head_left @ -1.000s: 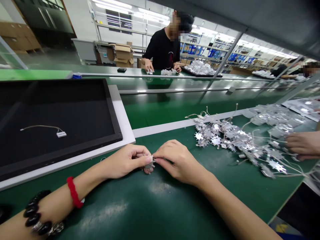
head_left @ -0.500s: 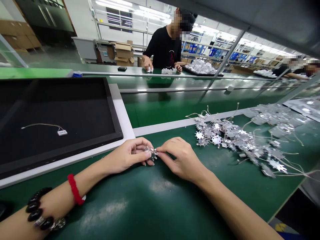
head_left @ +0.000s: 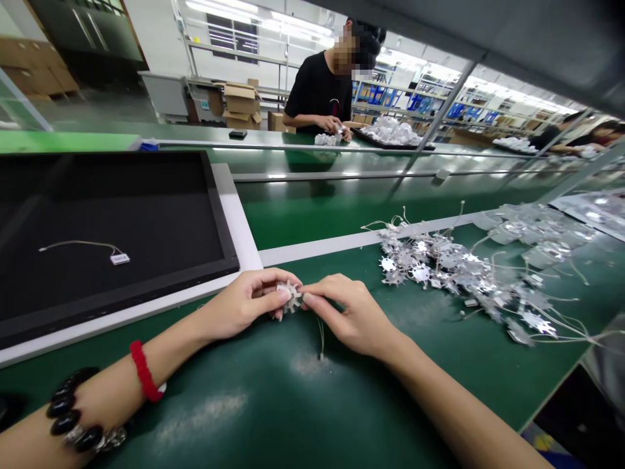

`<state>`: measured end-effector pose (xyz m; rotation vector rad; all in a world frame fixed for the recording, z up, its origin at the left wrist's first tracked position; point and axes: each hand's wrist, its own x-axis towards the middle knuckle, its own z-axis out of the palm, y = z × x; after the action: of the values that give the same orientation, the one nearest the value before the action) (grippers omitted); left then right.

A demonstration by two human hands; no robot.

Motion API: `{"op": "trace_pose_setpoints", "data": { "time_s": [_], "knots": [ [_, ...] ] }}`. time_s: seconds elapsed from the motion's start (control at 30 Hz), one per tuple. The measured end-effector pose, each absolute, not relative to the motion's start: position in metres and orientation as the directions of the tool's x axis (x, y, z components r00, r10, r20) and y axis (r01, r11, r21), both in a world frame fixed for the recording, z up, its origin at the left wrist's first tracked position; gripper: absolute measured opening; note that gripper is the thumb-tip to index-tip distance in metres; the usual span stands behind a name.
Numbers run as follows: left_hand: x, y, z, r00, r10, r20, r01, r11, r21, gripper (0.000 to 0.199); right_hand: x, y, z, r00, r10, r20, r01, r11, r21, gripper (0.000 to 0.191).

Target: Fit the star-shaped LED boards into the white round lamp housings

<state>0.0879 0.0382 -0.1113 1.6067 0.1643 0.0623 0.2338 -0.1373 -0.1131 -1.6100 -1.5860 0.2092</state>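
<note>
My left hand (head_left: 249,298) is closed around a small silver star-shaped metal piece (head_left: 291,298), with the thumb across its left side and several of its short arms showing. From the right, my right hand (head_left: 346,309) pinches the edge of the same piece between thumb and forefinger; the exact contact is partly hidden. A thin pale cable (head_left: 321,335) hangs below the right fingers, its small connector low over the green tabletop (head_left: 273,404). Where the cable joins is hidden. To the right lies a heap of similar star-shaped pieces (head_left: 420,260) with cables.
At left stands a black tray (head_left: 146,208) with a white border, holding one small white part (head_left: 120,258) on a cable. Clear plastic pieces (head_left: 532,225) lie at far right. Beyond the bench, a co-worker (head_left: 317,85) handles white parts beside a full tray (head_left: 390,133).
The metal piece has turned and shifted slightly left in my hands. A cable now dangles beneath my right hand. Across the bench, the co-worker's hands have come together.
</note>
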Motion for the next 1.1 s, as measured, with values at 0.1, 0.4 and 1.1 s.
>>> {"op": "trace_pose_setpoints", "data": {
  "time_s": [0.1,0.4,1.1],
  "knots": [
    [0.087,0.038,-0.111,0.988,0.146,-0.054,0.06,-0.04,0.997,0.037,0.233,-0.136,-0.108,0.291,0.937,0.194,0.421,0.057,-0.905,0.026],
    [0.084,0.038,-0.111,0.997,0.069,-0.044,0.046,-0.024,0.999,0.031,0.241,-0.136,-0.11,0.086,0.974,-0.211,-0.159,-0.195,-0.968,0.032],
    [0.087,0.042,-0.113,0.972,0.069,-0.224,0.196,0.281,0.939,0.048,0.229,-0.136,-0.11,-0.198,0.584,0.787,0.974,0.21,0.089,0.016]
  ]
}}
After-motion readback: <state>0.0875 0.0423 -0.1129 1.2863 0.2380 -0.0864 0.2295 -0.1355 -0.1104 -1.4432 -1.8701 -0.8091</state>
